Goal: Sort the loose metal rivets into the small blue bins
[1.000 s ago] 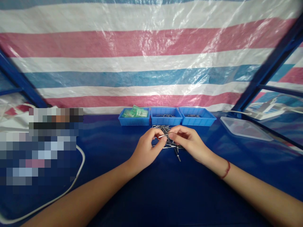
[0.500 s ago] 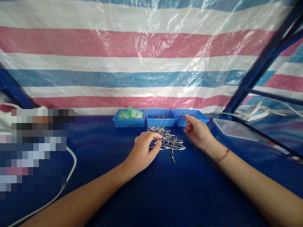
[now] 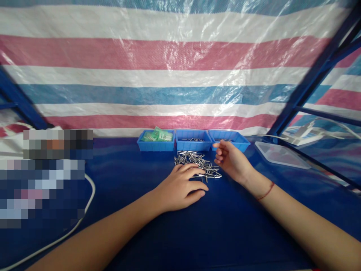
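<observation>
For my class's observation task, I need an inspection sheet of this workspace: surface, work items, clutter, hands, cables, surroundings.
Surface: dark blue tabletop.
Work items: loose pile of metal rods before three blue bins; left bin holds green packets, middle bin small metal pieces, right bin is partly hidden.
Clutter: translucent flat tray or lid at right; items at far left too pixelated to identify.
Hands: left hand spread at the pile's near edge; right hand curled before the right bin, grip unclear.
Cables: white cable curving along the left; thinner white cable at back right.
Surroundings: striped sheet behind, blue frame either side.
</observation>
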`<state>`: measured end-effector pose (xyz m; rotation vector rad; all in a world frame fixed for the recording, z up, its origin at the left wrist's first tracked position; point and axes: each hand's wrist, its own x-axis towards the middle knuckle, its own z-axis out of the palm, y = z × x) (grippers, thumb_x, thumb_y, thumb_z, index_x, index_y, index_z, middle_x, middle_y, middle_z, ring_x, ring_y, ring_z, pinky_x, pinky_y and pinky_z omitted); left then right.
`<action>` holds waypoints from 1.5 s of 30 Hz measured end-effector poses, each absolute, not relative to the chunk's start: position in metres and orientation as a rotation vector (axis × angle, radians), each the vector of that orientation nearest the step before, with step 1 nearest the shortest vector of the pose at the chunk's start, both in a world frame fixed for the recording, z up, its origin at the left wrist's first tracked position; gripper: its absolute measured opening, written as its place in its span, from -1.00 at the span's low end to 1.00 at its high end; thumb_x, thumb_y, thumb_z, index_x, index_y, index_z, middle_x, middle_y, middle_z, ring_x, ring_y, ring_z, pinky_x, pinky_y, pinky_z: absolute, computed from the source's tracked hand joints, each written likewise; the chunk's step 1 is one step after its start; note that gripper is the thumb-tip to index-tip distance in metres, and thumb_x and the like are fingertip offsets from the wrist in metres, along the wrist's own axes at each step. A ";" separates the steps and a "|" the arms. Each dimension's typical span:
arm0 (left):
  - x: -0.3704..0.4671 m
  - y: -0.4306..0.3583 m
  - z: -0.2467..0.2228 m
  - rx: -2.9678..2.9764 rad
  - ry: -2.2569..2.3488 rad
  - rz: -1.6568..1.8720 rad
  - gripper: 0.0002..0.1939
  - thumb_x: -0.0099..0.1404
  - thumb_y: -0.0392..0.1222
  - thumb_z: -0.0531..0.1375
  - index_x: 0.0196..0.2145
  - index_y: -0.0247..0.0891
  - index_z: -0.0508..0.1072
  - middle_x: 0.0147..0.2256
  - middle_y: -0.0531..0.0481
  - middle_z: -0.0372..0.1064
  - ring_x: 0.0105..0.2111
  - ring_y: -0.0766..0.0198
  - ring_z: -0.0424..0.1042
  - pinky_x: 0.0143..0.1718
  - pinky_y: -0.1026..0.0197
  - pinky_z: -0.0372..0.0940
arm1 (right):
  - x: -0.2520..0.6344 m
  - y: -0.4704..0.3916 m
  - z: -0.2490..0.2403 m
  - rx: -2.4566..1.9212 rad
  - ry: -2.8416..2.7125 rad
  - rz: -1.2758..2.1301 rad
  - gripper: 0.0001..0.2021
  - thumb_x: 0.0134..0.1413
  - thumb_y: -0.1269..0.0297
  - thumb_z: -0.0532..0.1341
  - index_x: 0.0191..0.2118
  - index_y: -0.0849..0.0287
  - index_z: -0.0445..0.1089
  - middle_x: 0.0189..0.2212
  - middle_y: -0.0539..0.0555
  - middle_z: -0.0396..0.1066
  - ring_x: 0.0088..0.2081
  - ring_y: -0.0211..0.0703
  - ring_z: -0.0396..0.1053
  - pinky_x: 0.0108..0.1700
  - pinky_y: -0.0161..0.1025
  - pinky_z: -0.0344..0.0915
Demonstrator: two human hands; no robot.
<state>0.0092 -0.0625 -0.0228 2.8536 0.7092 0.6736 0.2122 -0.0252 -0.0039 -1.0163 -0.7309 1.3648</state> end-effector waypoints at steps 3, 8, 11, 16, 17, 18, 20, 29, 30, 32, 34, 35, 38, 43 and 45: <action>0.009 -0.061 -0.025 2.863 0.690 0.695 -0.81 0.31 -0.13 0.09 -0.26 -0.10 0.51 -0.02 -0.04 0.32 0.07 0.11 0.18 0.04 0.02 0.09 | 0.207 -0.029 -0.004 -1.021 -0.772 1.372 -0.81 -0.01 0.21 0.17 -0.48 0.23 0.39 -0.68 -0.10 0.13 -0.66 -0.40 0.03 -0.57 -0.35 0.03; 0.010 -0.062 -0.026 2.910 0.769 0.669 -0.79 0.32 -0.09 0.08 -0.30 -0.12 0.50 -0.18 -0.01 0.35 -0.11 0.19 0.26 -0.09 0.11 0.09 | 0.202 -0.033 -0.006 -1.046 -0.835 1.389 -0.81 -0.04 0.19 0.17 -0.49 0.21 0.39 -0.68 -0.11 0.15 -0.65 -0.39 0.05 -0.54 -0.33 0.02; 0.011 -0.062 -0.025 3.009 0.776 0.617 -0.79 0.32 -0.05 0.08 -0.20 -0.07 0.48 -0.35 0.04 0.37 -0.26 0.25 0.30 -0.23 0.16 0.05 | 0.200 -0.034 -0.007 -1.066 -0.863 1.382 -0.80 -0.05 0.18 0.19 -0.50 0.22 0.39 -0.68 -0.11 0.15 -0.64 -0.40 0.06 -0.53 -0.33 0.02; 0.011 -0.062 -0.025 3.100 0.745 0.570 -0.78 0.34 -0.07 0.06 -0.27 -0.13 0.48 -0.41 0.10 0.38 -0.36 0.33 0.32 -0.27 0.18 -0.01 | 0.199 -0.035 -0.010 -1.071 -0.920 1.361 -0.78 -0.05 0.15 0.20 -0.50 0.22 0.38 -0.67 -0.11 0.15 -0.64 -0.40 0.06 -0.53 -0.33 0.01; 0.011 -0.063 -0.024 3.110 0.749 0.555 -0.78 0.34 -0.07 0.06 -0.30 -0.15 0.48 -0.40 0.10 0.39 -0.36 0.33 0.33 -0.27 0.18 -0.01 | 0.199 -0.035 -0.010 -1.075 -0.942 1.349 -0.78 -0.05 0.14 0.20 -0.49 0.22 0.39 -0.67 -0.11 0.15 -0.63 -0.40 0.06 -0.53 -0.33 0.01; 0.011 -0.063 -0.024 3.117 0.760 0.545 -0.77 0.34 -0.07 0.07 -0.32 -0.17 0.48 -0.40 0.09 0.39 -0.36 0.33 0.34 -0.26 0.18 -0.01 | 0.199 -0.035 -0.011 -1.079 -0.971 1.332 -0.77 -0.05 0.13 0.20 -0.49 0.22 0.39 -0.67 -0.11 0.16 -0.63 -0.39 0.07 -0.53 -0.33 0.01; 0.012 -0.063 -0.023 3.110 0.795 0.535 -0.78 0.33 -0.07 0.08 -0.34 -0.19 0.47 -0.38 0.08 0.40 -0.34 0.32 0.35 -0.26 0.18 0.01 | 0.198 -0.036 -0.011 -1.082 -1.041 1.296 -0.76 -0.04 0.12 0.20 -0.48 0.22 0.39 -0.66 -0.10 0.17 -0.63 -0.39 0.07 -0.52 -0.32 0.00; 0.011 -0.060 -0.021 2.928 1.059 0.512 -0.85 0.33 -0.22 0.06 -0.21 -0.23 0.39 -0.31 0.02 0.44 -0.29 0.22 0.43 -0.26 0.17 0.11 | 0.194 -0.038 -0.013 -1.116 -1.240 1.191 -0.71 -0.02 0.07 0.17 -0.50 0.22 0.39 -0.64 -0.07 0.19 -0.60 -0.36 0.11 -0.51 -0.32 0.03; 0.011 -0.059 -0.022 2.922 1.069 0.518 -0.84 0.34 -0.24 0.05 -0.18 -0.22 0.38 -0.30 0.02 0.45 -0.28 0.22 0.43 -0.25 0.16 0.12 | 0.194 -0.038 -0.013 -1.129 -1.276 1.163 -0.71 -0.01 0.07 0.17 -0.50 0.22 0.39 -0.64 -0.07 0.19 -0.60 -0.36 0.11 -0.51 -0.32 0.03; 0.010 -0.059 -0.023 2.925 1.080 0.522 -0.82 0.35 -0.26 0.02 -0.15 -0.22 0.37 -0.28 0.01 0.45 -0.27 0.20 0.44 -0.23 0.14 0.14 | 0.194 -0.038 -0.013 -1.161 -1.386 1.078 -0.70 0.02 0.07 0.14 -0.50 0.22 0.39 -0.66 -0.07 0.18 -0.60 -0.35 0.10 -0.51 -0.31 0.02; 0.010 -0.059 -0.025 2.941 1.079 0.511 -0.81 0.35 -0.27 0.00 -0.15 -0.22 0.37 -0.27 -0.01 0.44 -0.25 0.18 0.44 -0.22 0.13 0.15 | 0.193 -0.039 -0.013 -1.188 -1.526 0.965 -0.69 0.04 0.09 0.12 -0.52 0.21 0.39 -0.67 -0.08 0.18 -0.59 -0.34 0.10 -0.50 -0.31 0.03; 0.009 -0.059 -0.025 2.946 1.075 0.505 -0.81 0.36 -0.27 -0.01 -0.15 -0.22 0.37 -0.26 -0.02 0.44 -0.25 0.17 0.43 -0.21 0.12 0.15 | 0.193 -0.040 -0.013 -1.192 -1.592 0.909 -0.70 0.05 0.11 0.11 -0.53 0.21 0.38 -0.67 -0.07 0.18 -0.58 -0.33 0.11 -0.48 -0.31 0.05; 0.009 -0.059 -0.026 2.929 1.082 0.543 -0.79 0.37 -0.29 -0.04 -0.14 -0.23 0.35 -0.24 -0.04 0.42 -0.23 0.16 0.42 -0.21 0.11 0.16 | 0.191 -0.042 -0.014 -1.164 -1.715 0.788 -0.78 0.02 0.22 0.11 -0.52 0.20 0.37 -0.58 -0.04 0.28 -0.49 -0.27 0.22 -0.39 -0.29 0.14; 0.008 -0.057 -0.025 2.585 1.154 0.931 -0.86 0.36 -0.31 -0.04 -0.24 -0.23 0.30 -0.26 -0.01 0.39 -0.22 0.23 0.38 -0.23 0.20 0.18 | 0.191 -0.042 -0.017 -1.132 -1.731 0.711 -0.86 -0.03 0.31 0.13 -0.33 0.19 0.38 -0.41 0.02 0.38 -0.38 -0.23 0.30 -0.29 -0.24 0.21; 0.008 -0.055 -0.025 2.418 1.164 1.055 -0.88 0.35 -0.32 -0.03 -0.30 -0.24 0.27 -0.30 0.00 0.36 -0.26 0.26 0.37 -0.26 0.24 0.20 | 0.191 -0.043 -0.017 -1.112 -1.741 0.742 -0.85 -0.02 0.28 0.14 -0.31 0.20 0.38 -0.41 0.03 0.38 -0.39 -0.23 0.30 -0.30 -0.24 0.21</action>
